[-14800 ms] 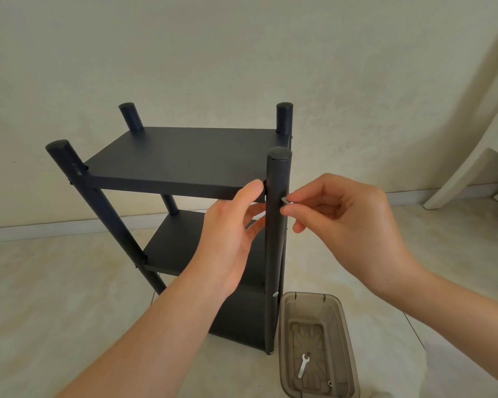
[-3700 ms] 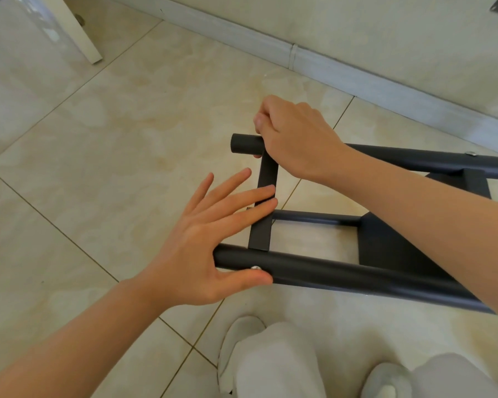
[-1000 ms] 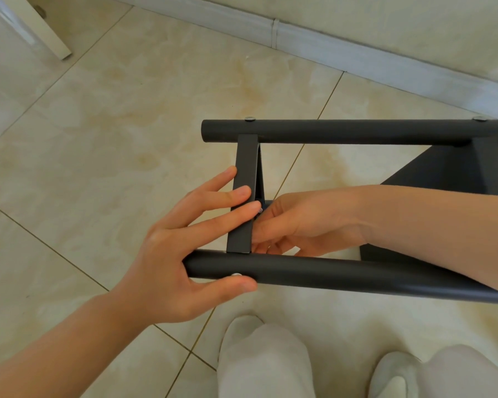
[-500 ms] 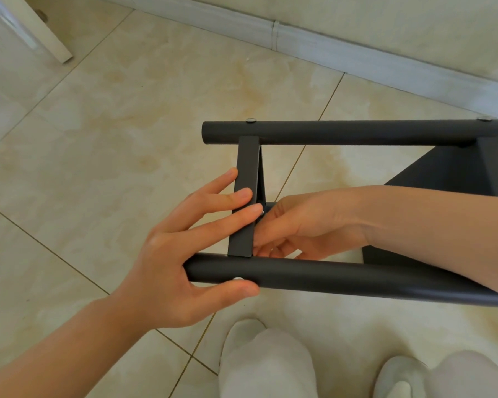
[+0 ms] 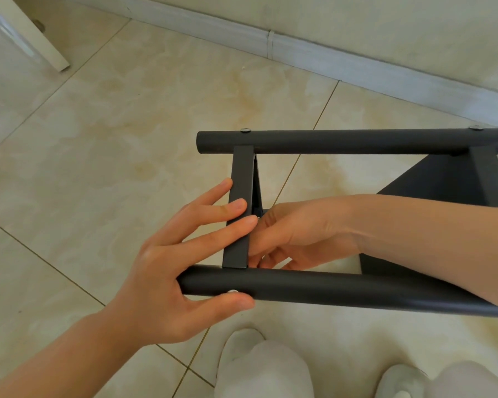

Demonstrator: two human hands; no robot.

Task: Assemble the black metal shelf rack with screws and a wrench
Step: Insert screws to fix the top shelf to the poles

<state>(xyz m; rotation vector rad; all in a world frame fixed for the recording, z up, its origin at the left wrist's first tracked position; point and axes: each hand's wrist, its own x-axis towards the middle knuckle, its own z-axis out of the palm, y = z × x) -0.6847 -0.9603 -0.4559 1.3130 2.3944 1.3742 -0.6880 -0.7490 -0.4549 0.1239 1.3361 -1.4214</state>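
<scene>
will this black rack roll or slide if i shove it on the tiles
Probably slides rather than rolls: the black metal shelf rack has round leg tubes, but flat shelf panels cross-brace them. The glossy tile floor likely gives little grip. It looks rigid, so it should move as one piece.

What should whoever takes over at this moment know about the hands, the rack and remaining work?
Left hand: open, fingers flat on the shelf edge, thumb against the near pole.
Right hand: reaches behind that edge, fingers curled; what it holds is hidden.
Rack lies on its side on the floor.
Done: screw heads show on the near pole and far pole.
Left: the joint at the right hand; no wrench in view.
</scene>
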